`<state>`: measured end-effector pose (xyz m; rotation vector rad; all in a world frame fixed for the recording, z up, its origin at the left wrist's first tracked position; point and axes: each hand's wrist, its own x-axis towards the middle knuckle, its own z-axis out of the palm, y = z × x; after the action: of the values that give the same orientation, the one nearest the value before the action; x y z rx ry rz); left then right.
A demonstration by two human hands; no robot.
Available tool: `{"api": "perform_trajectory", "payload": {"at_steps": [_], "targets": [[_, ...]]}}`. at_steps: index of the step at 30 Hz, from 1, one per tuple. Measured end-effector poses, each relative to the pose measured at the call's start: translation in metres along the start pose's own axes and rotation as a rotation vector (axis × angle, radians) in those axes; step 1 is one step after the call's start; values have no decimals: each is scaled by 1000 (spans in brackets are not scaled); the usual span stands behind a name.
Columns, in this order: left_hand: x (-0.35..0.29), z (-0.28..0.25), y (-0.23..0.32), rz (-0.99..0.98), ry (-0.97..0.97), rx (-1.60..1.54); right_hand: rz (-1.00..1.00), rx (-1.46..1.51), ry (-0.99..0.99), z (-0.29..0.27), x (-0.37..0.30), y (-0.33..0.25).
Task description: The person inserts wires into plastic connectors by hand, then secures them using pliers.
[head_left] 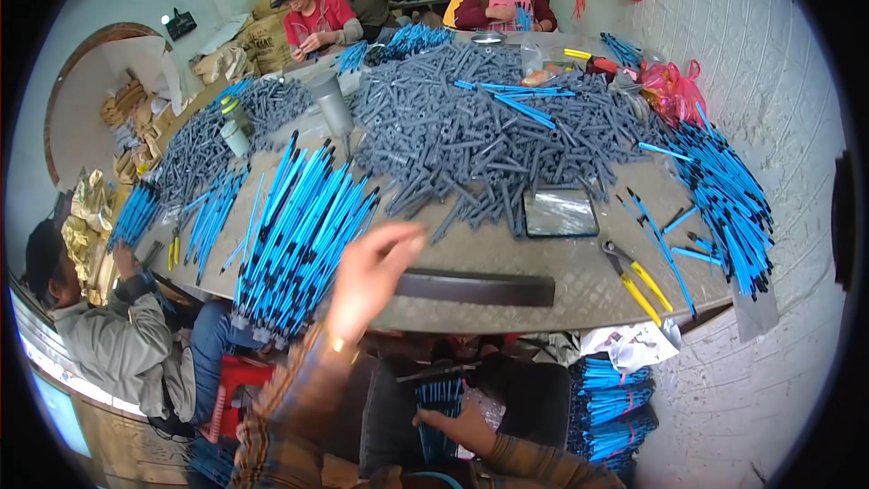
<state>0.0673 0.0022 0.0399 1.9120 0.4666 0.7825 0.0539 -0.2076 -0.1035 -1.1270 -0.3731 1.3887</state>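
My left hand (371, 273) reaches over the table's near edge, beside a large bundle of thin blue rods with black ends (294, 235). Motion smears its fingers, so whether they hold anything is unclear. Down at my lap, my right hand (460, 427) is closed around a smaller bunch of blue rods (438, 407). A dark bar (475, 289) lies along the table edge, just right of my left hand. Beyond it spreads a big heap of grey plastic tubes (471, 118).
Pliers with yellow handles (635, 281) and a dark-framed phone or tablet (561, 213) lie on the table (579, 282). More blue rods (724, 204) pile up at the right. Tied blue bundles (617, 407) are stacked below. A co-worker (118, 344) sits at the left; others work across the table.
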Motion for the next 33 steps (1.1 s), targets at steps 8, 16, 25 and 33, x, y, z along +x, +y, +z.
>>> {"api": "perform_trajectory", "payload": {"at_steps": [8, 16, 25, 33], "targets": [[227, 85, -78, 234, -55, 760, 85, -49, 29, -36, 9, -7], [246, 106, -93, 24, -84, 859, 144, -77, -118, -63, 18, -1], [150, 35, -35, -307, -116, -10, 72, -8, -51, -31, 0, -8], [-25, -32, -1, -566, -294, -702, -104, 8, -75, -7, -3, 2]]}}
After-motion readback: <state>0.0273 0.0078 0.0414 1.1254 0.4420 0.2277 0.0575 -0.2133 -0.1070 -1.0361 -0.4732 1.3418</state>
